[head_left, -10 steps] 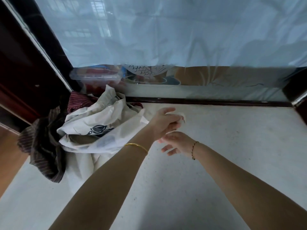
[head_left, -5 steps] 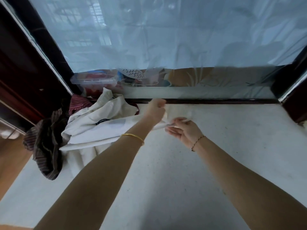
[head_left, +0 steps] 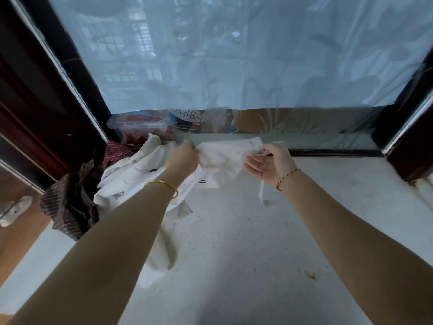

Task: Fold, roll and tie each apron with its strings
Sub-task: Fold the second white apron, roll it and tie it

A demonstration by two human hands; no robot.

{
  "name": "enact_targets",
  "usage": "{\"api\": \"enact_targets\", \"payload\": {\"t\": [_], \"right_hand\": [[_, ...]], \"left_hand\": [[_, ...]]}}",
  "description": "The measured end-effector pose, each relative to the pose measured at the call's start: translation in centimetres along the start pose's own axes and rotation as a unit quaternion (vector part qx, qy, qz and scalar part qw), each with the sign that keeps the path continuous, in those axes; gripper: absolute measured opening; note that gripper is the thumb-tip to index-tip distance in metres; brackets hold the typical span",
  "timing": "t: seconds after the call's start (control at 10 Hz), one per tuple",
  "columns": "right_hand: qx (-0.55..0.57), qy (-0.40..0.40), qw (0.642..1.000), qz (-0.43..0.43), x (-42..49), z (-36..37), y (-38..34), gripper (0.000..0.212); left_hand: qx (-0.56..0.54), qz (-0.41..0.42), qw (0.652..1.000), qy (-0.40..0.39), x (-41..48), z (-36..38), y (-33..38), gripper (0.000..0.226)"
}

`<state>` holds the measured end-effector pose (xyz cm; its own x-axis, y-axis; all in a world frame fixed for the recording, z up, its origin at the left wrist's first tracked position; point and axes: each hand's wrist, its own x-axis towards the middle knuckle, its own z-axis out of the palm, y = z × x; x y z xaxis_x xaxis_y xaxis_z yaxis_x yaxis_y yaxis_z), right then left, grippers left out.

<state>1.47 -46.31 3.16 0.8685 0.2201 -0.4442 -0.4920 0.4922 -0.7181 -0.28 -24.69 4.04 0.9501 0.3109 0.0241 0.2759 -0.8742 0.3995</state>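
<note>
Over the pale speckled worktop (head_left: 234, 254), the left hand (head_left: 181, 158) pinches one end of a white cloth apron (head_left: 222, 156) and the right hand (head_left: 269, 164), palm up, nips the other end under its thumb, with a thin white string (head_left: 260, 191) dangling below it. This looks like opening-out before the first fold; next the cloth wants laying flat, strings freed. Left of the left hand lies a dark striped apron (head_left: 70, 207), and beyond it a clear lidded plastic box (head_left: 138, 124) holds something red, too blurred to name.
</note>
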Motion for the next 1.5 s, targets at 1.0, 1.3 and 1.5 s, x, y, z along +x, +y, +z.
{"api": "enact_targets", "payload": {"t": [1.0,1.3,1.5], "right_hand": [[-0.185,0.332,0.922,0.074,0.5,-19.3,4.3,0.042],[-0.293,0.254,0.917,0.098,3.2,-19.6,6.7,0.045],[-0.499,0.201,0.842,0.020,4.0,-19.2,5.7,0.073]], "left_hand": [[0.117,0.008,0.959,-0.259,-4.1,19.1,2.2,0.063],[0.241,0.063,0.960,-0.131,-0.6,20.6,0.9,0.039],[0.059,0.083,0.992,-0.071,1.9,18.6,4.2,0.019]]}}
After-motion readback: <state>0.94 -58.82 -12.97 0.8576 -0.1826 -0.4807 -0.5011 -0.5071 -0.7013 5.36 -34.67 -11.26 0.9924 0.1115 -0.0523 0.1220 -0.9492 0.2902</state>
